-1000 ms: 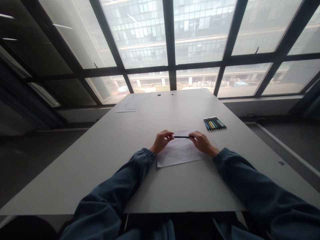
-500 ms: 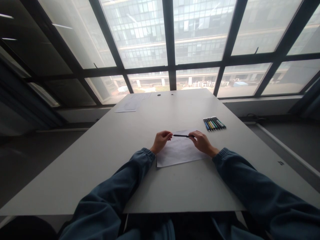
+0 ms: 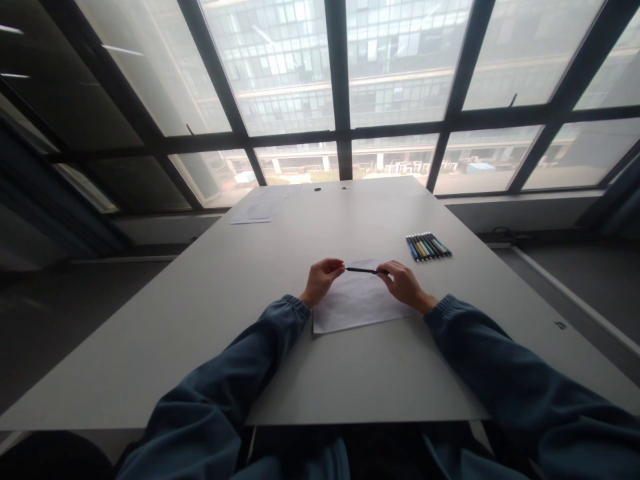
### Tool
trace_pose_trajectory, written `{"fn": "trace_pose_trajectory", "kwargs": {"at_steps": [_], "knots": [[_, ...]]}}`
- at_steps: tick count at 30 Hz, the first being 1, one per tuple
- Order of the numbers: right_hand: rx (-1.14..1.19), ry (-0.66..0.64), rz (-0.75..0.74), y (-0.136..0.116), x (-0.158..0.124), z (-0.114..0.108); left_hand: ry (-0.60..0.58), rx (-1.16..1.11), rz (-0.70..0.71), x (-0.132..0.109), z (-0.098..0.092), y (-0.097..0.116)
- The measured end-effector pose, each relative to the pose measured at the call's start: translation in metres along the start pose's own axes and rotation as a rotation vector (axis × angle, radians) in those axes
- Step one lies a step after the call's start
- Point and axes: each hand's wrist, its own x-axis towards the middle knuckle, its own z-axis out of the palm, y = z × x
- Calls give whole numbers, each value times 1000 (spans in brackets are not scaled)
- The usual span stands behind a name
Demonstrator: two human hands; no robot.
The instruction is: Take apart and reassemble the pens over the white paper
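A thin black pen (image 3: 362,271) is held nearly level above a sheet of white paper (image 3: 363,307). My right hand (image 3: 401,283) pinches its right end between thumb and fingers. At the pen's left tip, the thumb and fingers of my left hand (image 3: 323,279) are closed together; the very end of the tip is hard to see there. The paper lies at a slight slant on the table, under and between both hands.
A row of several pens (image 3: 429,247) with differently coloured barrels lies right of the paper. Printed sheets (image 3: 255,207) rest at the far left of the white table (image 3: 200,347). A small dark mark or object (image 3: 560,325) is near the right edge. Large windows stand behind.
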Motion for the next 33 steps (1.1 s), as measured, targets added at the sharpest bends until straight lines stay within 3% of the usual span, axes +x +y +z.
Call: {"fn": "trace_pose_trajectory", "kwargs": {"at_steps": [33], "knots": [[21, -20, -129, -3, 2, -3, -60, 8, 50, -3, 1, 0]]}}
